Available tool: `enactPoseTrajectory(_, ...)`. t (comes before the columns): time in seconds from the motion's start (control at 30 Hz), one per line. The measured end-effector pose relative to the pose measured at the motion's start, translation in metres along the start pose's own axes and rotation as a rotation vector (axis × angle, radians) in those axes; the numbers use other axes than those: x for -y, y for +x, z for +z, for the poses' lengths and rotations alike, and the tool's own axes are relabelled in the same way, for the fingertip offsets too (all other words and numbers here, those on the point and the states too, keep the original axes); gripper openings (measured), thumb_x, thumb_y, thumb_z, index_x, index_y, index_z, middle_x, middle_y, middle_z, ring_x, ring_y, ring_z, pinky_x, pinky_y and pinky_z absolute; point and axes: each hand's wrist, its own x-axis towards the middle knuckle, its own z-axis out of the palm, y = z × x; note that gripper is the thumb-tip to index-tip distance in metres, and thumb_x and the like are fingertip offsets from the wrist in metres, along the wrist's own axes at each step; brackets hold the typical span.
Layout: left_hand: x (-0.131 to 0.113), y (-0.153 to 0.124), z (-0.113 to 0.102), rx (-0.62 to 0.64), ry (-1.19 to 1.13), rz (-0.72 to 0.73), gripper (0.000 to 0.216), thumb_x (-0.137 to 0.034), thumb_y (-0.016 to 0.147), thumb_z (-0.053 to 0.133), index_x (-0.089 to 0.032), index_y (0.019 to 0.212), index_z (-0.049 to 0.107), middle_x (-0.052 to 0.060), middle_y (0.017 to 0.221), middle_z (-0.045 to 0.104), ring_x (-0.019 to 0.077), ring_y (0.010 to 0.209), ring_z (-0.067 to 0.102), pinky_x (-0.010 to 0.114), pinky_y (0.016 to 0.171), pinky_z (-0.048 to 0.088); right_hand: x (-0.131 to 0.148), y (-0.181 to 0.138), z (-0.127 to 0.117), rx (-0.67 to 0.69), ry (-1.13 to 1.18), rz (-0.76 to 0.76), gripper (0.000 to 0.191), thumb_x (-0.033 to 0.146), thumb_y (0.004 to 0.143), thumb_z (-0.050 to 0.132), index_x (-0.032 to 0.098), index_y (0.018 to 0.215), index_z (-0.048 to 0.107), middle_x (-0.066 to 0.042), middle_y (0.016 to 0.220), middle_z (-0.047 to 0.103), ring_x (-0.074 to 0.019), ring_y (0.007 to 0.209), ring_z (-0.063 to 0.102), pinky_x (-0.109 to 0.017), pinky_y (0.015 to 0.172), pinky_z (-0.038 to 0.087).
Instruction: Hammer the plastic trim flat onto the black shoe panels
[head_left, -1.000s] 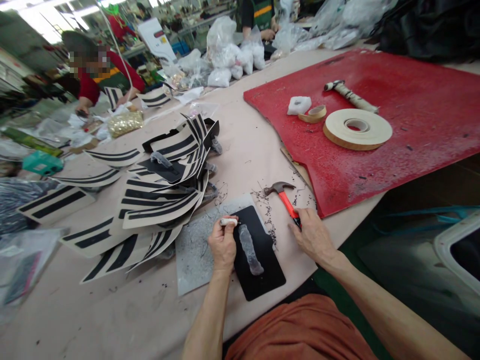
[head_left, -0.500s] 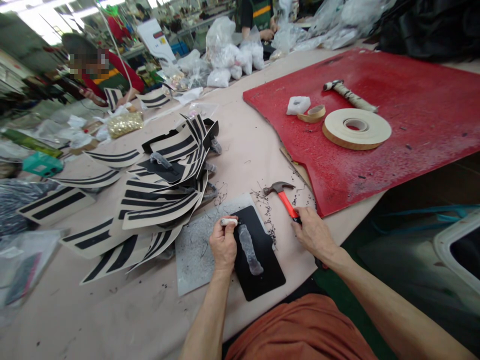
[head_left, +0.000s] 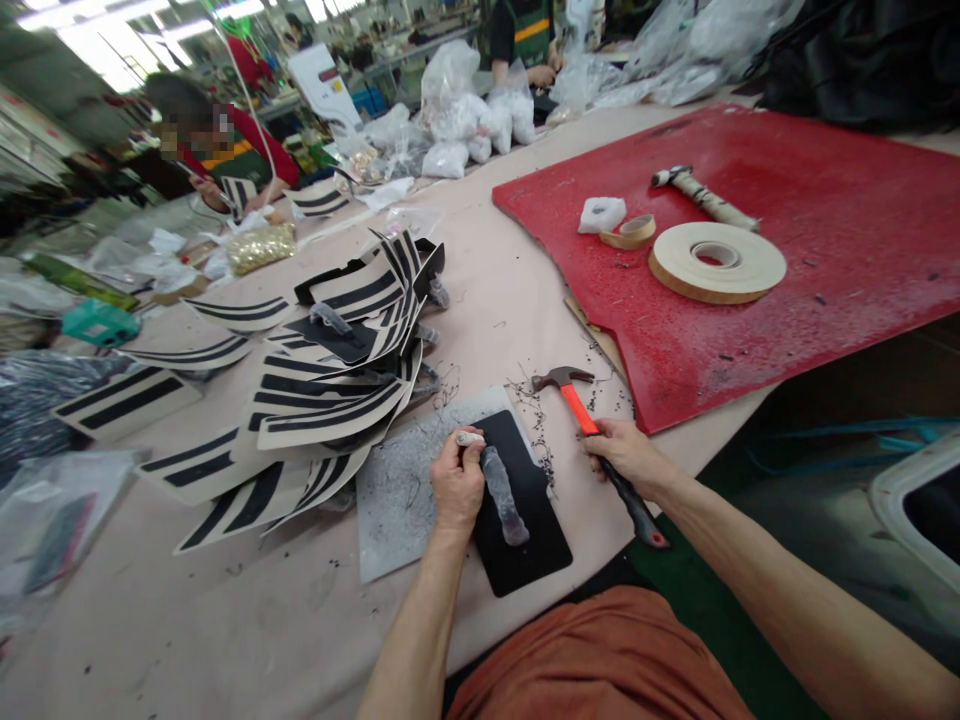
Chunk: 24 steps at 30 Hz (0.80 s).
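Note:
My left hand pinches a short white rod-shaped tool, its tip near the top edge of a black panel. Along the panel runs a handle wrapped in clear plastic. The panel partly covers a grey board strewn with dark specks. In my right hand is a claw hammer with an orange neck and black grip. Its steel head lies over the tabletop, right of the panel, and the butt of the grip sticks out towards me.
Left of the board is a pile of striped panels. A red sheet at the right carries a tape roll and a wrapped mallet. Black scraps lie beside the hammer. A co-worker sits across the table.
My right hand has shifted its grip on the hammer, so more of the black handle shows below it. The left hand stays at the panel's top edge. The view has shifted slightly.

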Motion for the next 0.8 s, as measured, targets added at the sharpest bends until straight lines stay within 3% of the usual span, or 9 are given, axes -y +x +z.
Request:
enactPoseTrajectory(0.1, 0.002, 0.004, 0.0, 0.029, -0.005, 0.053, 0.014, -0.028, 0.09, 0.06, -0.023, 0.097, 0.07, 0.004, 0.094, 0.076, 0.0197, 0.089, 0.07, 0.03, 0.085, 0.053, 0.01, -0.004, 0.001, 0.231, 0.529, 0.22, 0.015, 0.024, 0.078, 0.057, 0.017, 0.092, 0.056, 0.002, 0.069, 0.052, -0.0097, 0.051, 0.046, -0.022, 0.047, 0.038)
enactPoseTrajectory(0.17, 0.003, 0.006, 0.0, 0.048, -0.019, 0.071, 0.013, -0.028, 0.089, 0.06, -0.024, 0.096, 0.07, 0.004, 0.094, 0.076, 0.02, 0.088, 0.071, 0.03, 0.085, 0.053, 0.013, -0.005, 0.005, 0.241, 0.628, 0.281, 0.012, 0.028, 0.085, 0.054, 0.017, 0.088, 0.054, 0.005, 0.065, 0.046, -0.0072, 0.045, 0.038, -0.019, 0.042, 0.03)
enactPoseTrajectory(0.23, 0.004, 0.008, 0.0, 0.063, -0.032, 0.078, 0.014, -0.028, 0.089, 0.06, -0.024, 0.096, 0.07, 0.004, 0.093, 0.076, 0.0204, 0.088, 0.071, 0.031, 0.084, 0.054, 0.017, -0.008, 0.009, 0.174, 0.576, 0.299, 0.015, 0.033, 0.09, 0.048, 0.019, 0.085, 0.05, 0.007, 0.061, 0.041, -0.0064, 0.041, 0.031, -0.018, 0.038, 0.024)
enactPoseTrajectory(0.33, 0.006, 0.008, 0.0, 0.065, -0.033, 0.085, 0.015, -0.029, 0.089, 0.06, -0.023, 0.098, 0.071, 0.004, 0.093, 0.077, 0.0208, 0.087, 0.072, 0.032, 0.083, 0.054, 0.032, -0.022, 0.013, 0.089, 0.344, 0.162, 0.024, 0.043, 0.095, 0.042, 0.021, 0.084, 0.047, 0.008, 0.059, 0.038, -0.0073, 0.04, 0.029, -0.02, 0.038, 0.024)
enactPoseTrajectory(0.43, 0.007, 0.007, 0.001, 0.078, -0.013, 0.113, 0.015, -0.029, 0.089, 0.06, -0.024, 0.097, 0.072, 0.005, 0.095, 0.076, 0.0211, 0.088, 0.072, 0.032, 0.084, 0.054, 0.054, -0.044, 0.009, 0.007, -0.083, -0.24, 0.035, 0.052, 0.098, 0.036, 0.022, 0.082, 0.047, 0.006, 0.058, 0.042, -0.0102, 0.044, 0.037, -0.023, 0.044, 0.028)
enactPoseTrajectory(0.53, 0.007, 0.007, 0.002, 0.089, -0.006, 0.14, 0.015, -0.029, 0.088, 0.061, -0.024, 0.096, 0.072, 0.005, 0.095, 0.076, 0.0214, 0.088, 0.071, 0.033, 0.085, 0.053, 0.071, -0.06, 0.004, -0.087, -0.61, -0.598, 0.036, 0.05, 0.1, 0.035, 0.021, 0.082, 0.049, 0.001, 0.06, 0.05, -0.0134, 0.051, 0.044, -0.027, 0.05, 0.024)
enactPoseTrajectory(0.67, 0.006, 0.009, 0.001, 0.078, 0.039, 0.128, 0.013, -0.029, 0.086, 0.06, -0.023, 0.083, 0.071, 0.003, 0.073, 0.072, 0.0187, 0.068, 0.067, 0.029, 0.074, 0.052, 0.079, -0.06, 0.003, -0.012, -1.053, -0.669, 0.029, 0.041, 0.103, 0.038, 0.02, 0.092, 0.053, -0.004, 0.063, 0.058, -0.0156, 0.051, 0.05, -0.03, 0.05, 0.017)
enactPoseTrajectory(0.8, 0.007, 0.009, 0.001, 0.094, 0.038, 0.161, 0.016, -0.028, 0.088, 0.057, -0.023, 0.092, 0.072, 0.004, 0.085, 0.076, 0.0197, 0.077, 0.07, 0.031, 0.078, 0.053, 0.103, -0.065, 0.003, -0.05, -1.086, -0.693, 0.029, 0.041, 0.103, 0.037, 0.02, 0.092, 0.054, -0.003, 0.062, 0.058, -0.0154, 0.05, 0.05, -0.03, 0.05, 0.017)
